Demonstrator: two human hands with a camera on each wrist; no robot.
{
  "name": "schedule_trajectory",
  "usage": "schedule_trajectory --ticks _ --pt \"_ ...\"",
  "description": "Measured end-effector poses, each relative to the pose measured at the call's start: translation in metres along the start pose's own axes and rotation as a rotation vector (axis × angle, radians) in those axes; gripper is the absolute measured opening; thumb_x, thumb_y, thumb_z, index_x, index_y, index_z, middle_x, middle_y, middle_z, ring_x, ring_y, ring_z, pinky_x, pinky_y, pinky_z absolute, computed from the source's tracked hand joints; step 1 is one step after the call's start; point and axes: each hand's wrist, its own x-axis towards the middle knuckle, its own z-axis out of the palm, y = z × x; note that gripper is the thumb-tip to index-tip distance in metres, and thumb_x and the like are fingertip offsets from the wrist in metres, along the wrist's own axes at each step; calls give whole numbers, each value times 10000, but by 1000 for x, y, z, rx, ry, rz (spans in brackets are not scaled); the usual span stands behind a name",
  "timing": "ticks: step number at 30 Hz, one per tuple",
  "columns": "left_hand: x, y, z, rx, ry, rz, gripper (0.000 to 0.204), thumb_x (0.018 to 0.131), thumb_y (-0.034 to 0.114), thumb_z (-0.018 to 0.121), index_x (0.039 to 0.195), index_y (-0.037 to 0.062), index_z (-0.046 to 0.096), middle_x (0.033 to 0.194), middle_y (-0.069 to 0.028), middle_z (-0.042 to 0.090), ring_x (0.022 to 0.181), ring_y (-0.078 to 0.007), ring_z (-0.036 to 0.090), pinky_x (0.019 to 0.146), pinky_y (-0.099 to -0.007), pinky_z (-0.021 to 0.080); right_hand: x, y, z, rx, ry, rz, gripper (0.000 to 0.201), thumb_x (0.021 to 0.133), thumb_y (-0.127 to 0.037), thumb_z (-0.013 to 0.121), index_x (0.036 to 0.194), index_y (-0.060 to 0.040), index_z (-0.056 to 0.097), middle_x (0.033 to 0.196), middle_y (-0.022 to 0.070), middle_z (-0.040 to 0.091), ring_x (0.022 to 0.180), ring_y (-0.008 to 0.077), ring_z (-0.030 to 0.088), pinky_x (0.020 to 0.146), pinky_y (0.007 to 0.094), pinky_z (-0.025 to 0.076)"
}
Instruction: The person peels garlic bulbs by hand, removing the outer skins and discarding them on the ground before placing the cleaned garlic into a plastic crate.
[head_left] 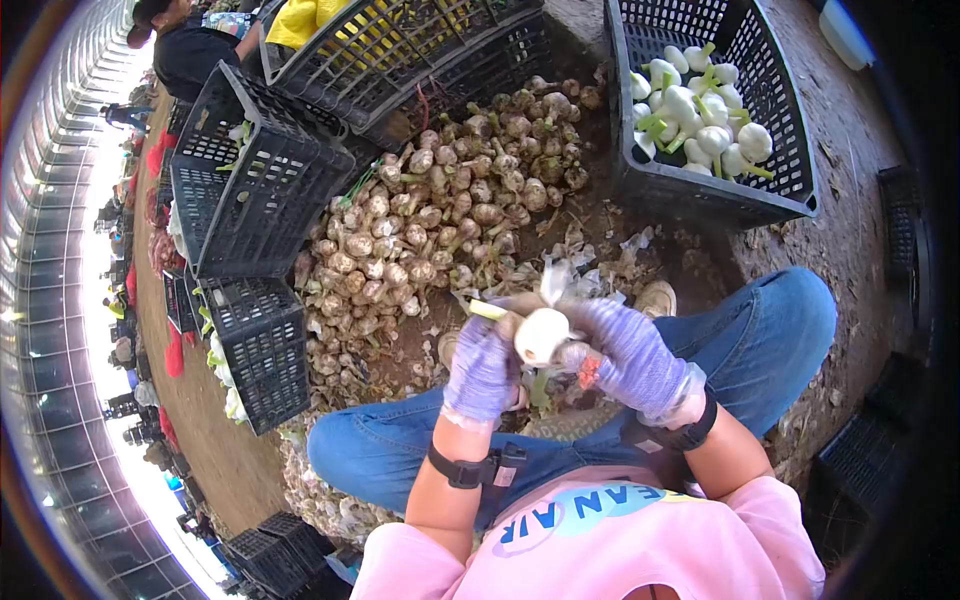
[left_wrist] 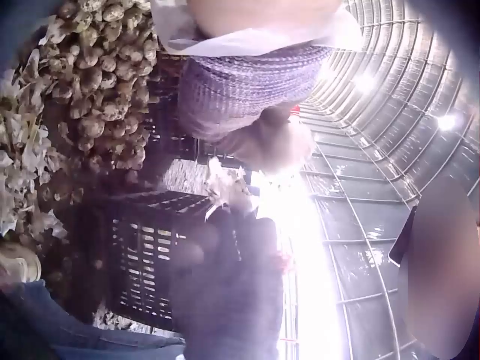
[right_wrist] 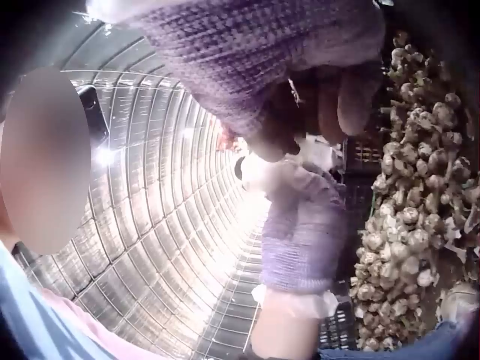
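Observation:
Between the two hands, in front of the lap, is a white peeled garlic bulb (head_left: 541,337) with a cut green stem (head_left: 487,310) pointing left. My left hand (head_left: 483,372), in a purple knit glove, grips the bulb from its left side. From the other side my gloved right hand (head_left: 634,352) holds the bulb, its thumb against it and its fingers curled behind. A thin pale flap of garlic skin (head_left: 554,282) sticks up just above the bulb by the right fingertips. In the right wrist view the right hand's fingers (right_wrist: 351,105) curl downward, facing the left hand.
A heap of unpeeled garlic (head_left: 400,240) covers the ground ahead, with loose skins (head_left: 590,260) near the feet. At front right, a black crate (head_left: 705,195) holds several clean white bulbs. More black crates (head_left: 255,340) stand at left, and a person (head_left: 195,45) is beyond them.

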Motion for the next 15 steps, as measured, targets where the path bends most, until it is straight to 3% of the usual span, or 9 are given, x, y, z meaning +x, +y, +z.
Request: schedule_trajectory --ticks 1,3,5,7,9,11,13,14,15 --pt "-1 -3 1 79 16 -7 339 880 269 582 1093 9 542 951 -66 612 864 -157 604 750 -269 499 4 5 -3 -239 -71 -141 384 775 -182 643 1110 -12 560 825 197 589 760 346 585 680 367 484" --pt "4 -8 1 93 105 -14 300 884 252 578 1060 11 554 936 -72 616 847 -169 603 758 -284 498 3 14 -2 -432 -179 -59 373 772 -192 643 1096 -19 574 832 199 597 787 355 588 684 378 480" --pt "20 -14 -4 67 288 79 276 888 254 570 1023 13 558 924 -79 616 838 -180 604 766 -293 503 0 16 7 -48 -380 -292 288 771 -190 638 1013 -36 612 794 181 602 779 359 586 686 397 467" --pt "44 -19 -33 -25 317 93 337 872 327 577 1005 18 546 938 -115 604 876 -217 602 727 -382 544 1 24 16 47 -325 -287 211 770 -194 639 918 -45 630 759 164 599 742 351 585 655 402 460" --pt "69 -18 -55 -67 399 151 343 850 341 608 971 28 534 912 -124 600 817 -209 614 667 -373 558 9 31 11 35 -263 -128 187 774 -206 644 853 -38 626 723 159 590 696 344 583 613 397 459" --pt "94 -20 -86 155 543 122 306 846 302 623 955 37 518 877 -109 590 732 -185 617 612 -324 560 16 34 2 16 -248 -56 229 764 -236 660 842 -25 618 712 160 586 684 336 582 606 391 457" --pt "116 -19 -101 339 589 112 250 848 190 612 1003 21 514 857 -87 579 671 -166 609 575 -272 548 19 41 -2 -68 -130 175 218 747 -212 676 816 -16 611 687 153 580 685 333 579 635 380 458" --pt "129 -27 -120 466 559 45 252 828 148 628 1026 30 526 854 -69 585 672 -153 582 580 -263 511 23 38 -3 175 -162 480 219 733 -174 681 857 -10 606 737 156 587 726 332 577 672 372 460" --pt "141 -36 -133 590 523 -21 272 808 106 643 1050 39 537 850 -51 591 672 -141 556 586 -254 473 27 43 -3 179 -163 490 219 733 -174 681 857 -10 606 737 156 587 726 332 577 672 372 460"
